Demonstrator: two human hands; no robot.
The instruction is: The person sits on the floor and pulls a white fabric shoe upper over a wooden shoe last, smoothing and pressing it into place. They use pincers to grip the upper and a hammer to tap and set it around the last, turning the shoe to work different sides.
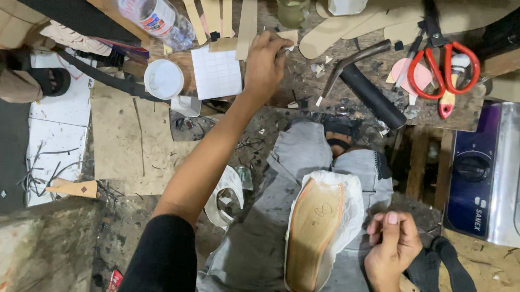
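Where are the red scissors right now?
In the head view, the red scissors lie at the upper right of the workbench, beside the black-handled hammer and above the silver appliance.

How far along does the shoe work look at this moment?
Done: a tan insole lies on the white upper, resting sole-up on the lap. In hand: the left hand reaches to the cluttered workbench near a small tan scrap; the right hand is closed beside the shoe. Left: no outsole fitted; red scissors lie unused.
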